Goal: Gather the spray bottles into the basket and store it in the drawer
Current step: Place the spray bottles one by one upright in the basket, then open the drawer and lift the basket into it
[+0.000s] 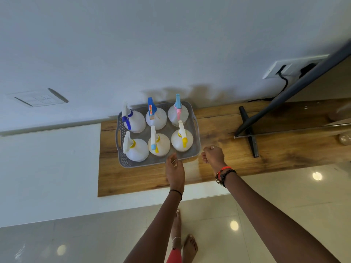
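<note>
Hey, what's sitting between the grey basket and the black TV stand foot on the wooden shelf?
Nothing: in the head view, only bare wooden shelf separates the basket from the stand foot.

Grey lattice-sided basket (121, 160); white bottles (137, 150), blue, yellow, pink triggers; wood-grain shelf (144, 179).

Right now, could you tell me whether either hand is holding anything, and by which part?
The left hand touches the basket at its near rim; a firm hold cannot be told. The right hand holds nothing.

Home living room: TV stand (248, 131) on wooden console (218, 168), tiled floor (266, 205)
</note>
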A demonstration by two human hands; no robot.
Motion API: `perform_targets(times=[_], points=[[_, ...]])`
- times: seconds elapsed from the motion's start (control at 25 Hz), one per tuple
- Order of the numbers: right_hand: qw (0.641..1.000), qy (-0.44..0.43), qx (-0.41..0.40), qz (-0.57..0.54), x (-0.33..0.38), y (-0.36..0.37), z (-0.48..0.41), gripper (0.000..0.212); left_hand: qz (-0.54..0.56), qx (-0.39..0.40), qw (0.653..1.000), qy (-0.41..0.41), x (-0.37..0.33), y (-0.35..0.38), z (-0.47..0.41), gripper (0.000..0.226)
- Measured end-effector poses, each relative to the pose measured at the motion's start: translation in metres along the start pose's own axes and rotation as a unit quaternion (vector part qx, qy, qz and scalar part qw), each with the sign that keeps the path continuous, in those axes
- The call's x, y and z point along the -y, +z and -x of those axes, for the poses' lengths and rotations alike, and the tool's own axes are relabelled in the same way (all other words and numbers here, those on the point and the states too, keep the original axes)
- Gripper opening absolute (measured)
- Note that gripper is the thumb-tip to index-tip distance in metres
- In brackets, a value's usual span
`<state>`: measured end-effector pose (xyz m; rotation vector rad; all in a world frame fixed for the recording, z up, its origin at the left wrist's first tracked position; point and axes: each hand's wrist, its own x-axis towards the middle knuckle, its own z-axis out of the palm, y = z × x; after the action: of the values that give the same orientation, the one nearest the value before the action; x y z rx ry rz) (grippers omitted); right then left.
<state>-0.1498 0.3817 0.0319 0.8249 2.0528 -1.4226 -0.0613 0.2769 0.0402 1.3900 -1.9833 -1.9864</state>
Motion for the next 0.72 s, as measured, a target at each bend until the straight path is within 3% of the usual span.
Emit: perform_targets(times=[0.28, 0.72], points=[[0.998, 0.019, 0.026, -0.047, -0.051, -0.021, 0.037, 0.011, -0.051, -0.023, 0.997, 0.046, 0.039, -0.058, 0.029, 0.031], [0.999, 0.041, -0.029, 0.003, -0.136, -0.061, 0.058, 0.01, -0.119, -0.063, 0.99, 0.034, 0.099, -0.137, 0.063, 0.028]])
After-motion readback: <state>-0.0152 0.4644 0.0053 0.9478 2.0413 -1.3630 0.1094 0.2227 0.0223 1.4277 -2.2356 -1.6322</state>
